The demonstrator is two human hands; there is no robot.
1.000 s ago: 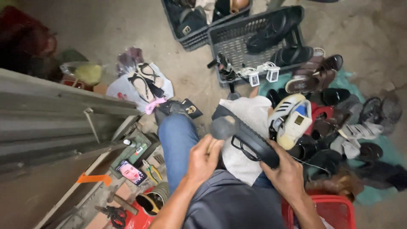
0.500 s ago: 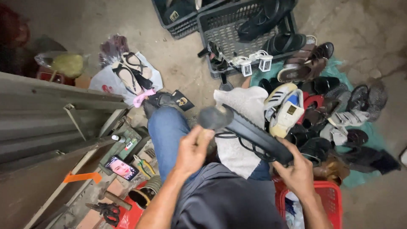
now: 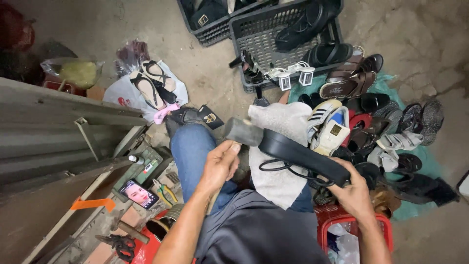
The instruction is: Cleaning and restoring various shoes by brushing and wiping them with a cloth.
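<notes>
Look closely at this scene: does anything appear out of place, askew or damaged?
Yes. Shoes lie in a loose heap on the floor right of the person, unpaired and overlapping. A phone sits lit among tools.

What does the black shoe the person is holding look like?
The black sandal is turned sole up, long and smooth, like rubber or leather. Thin black straps loop beneath it. It slants across a pale cloth on the lap. The right hand grips one end; a hammer in the left hand meets the other.
</notes>
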